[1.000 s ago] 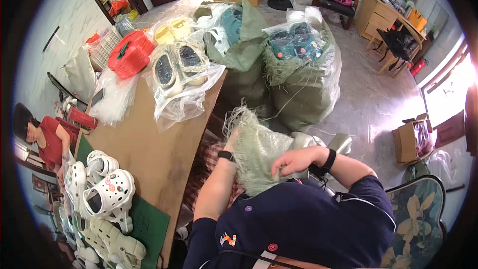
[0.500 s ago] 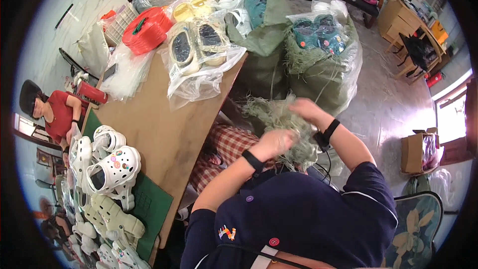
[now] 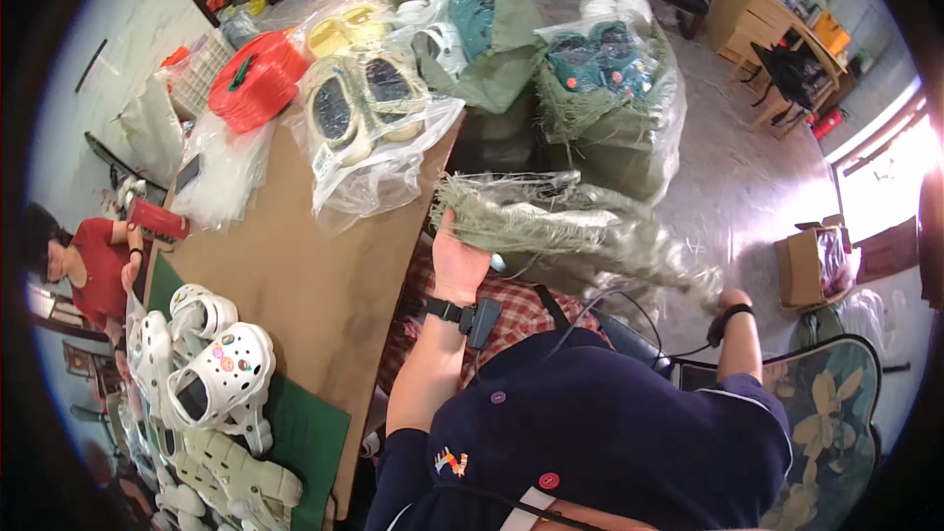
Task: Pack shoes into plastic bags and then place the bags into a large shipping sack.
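Observation:
A green woven sack with a frayed mouth is stretched wide between my two hands, above my lap. My left hand grips its frayed edge beside the table, thumb up and the other fingers partly behind the cloth. Far to the right, my right hand is closed on the opposite end of the mouth; that end is smeared by motion. Plastic lining shows inside the opening. Just beyond stands another green sack, filled with bagged teal clogs.
The brown table at my left bears bagged beige clogs, a red twine roll and a pile of white clogs. A person in red is at the far left. Behind me on the right is a chair.
My hands were close together over the bunched sack and have moved apart, left hand leftward and right hand rightward, spreading its mouth. The head view has shifted slightly.

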`<state>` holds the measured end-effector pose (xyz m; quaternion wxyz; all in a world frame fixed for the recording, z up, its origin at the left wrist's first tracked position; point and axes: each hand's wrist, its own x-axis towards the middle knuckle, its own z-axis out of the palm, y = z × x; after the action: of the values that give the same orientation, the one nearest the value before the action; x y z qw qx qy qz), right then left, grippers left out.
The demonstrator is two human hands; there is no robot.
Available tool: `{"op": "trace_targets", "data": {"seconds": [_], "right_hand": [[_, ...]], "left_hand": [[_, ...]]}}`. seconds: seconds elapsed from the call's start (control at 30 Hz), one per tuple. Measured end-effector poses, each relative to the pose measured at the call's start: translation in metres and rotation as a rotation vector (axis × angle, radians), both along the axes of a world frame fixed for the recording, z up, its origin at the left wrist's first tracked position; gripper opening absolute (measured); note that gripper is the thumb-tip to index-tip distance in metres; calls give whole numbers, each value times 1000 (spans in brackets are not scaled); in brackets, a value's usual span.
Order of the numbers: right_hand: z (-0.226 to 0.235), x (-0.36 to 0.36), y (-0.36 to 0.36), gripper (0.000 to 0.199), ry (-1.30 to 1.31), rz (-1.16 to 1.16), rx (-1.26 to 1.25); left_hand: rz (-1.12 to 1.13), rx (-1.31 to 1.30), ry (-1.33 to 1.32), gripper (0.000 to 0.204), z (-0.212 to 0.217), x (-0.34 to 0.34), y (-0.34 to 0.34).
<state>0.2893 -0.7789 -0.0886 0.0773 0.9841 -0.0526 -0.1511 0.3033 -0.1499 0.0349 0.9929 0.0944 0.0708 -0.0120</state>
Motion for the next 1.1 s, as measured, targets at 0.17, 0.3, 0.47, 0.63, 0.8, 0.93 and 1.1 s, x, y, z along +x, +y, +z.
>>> {"op": "trace_targets", "data": {"seconds": [0.17, 0.3, 0.47, 0.63, 0.8, 0.93, 1.1], "right_hand": [[50, 62, 80, 46, -47, -173, 10], [197, 136, 295, 75, -137, 679, 811], [106, 152, 430, 74, 168, 1001, 682], [155, 233, 435, 20, 644, 50, 1534], [269, 315, 460, 11, 385, 493, 1528], [275, 348, 570, 23, -599, 719, 977], [283, 259, 696, 43, -253, 772, 731]], "left_hand": [[-191, 6, 54, 52, 24, -10, -7], [-137, 46, 50, 46, 17, -23, 17], [-51, 108, -43, 47, 43, -44, 34], [-29, 306, 132, 43, 62, -59, 85], [-6, 461, 250, 43, 91, -36, 120], [-13, 1037, 296, 37, 107, -1, 131], [94, 632, 355, 38, 73, 18, 146]]}}
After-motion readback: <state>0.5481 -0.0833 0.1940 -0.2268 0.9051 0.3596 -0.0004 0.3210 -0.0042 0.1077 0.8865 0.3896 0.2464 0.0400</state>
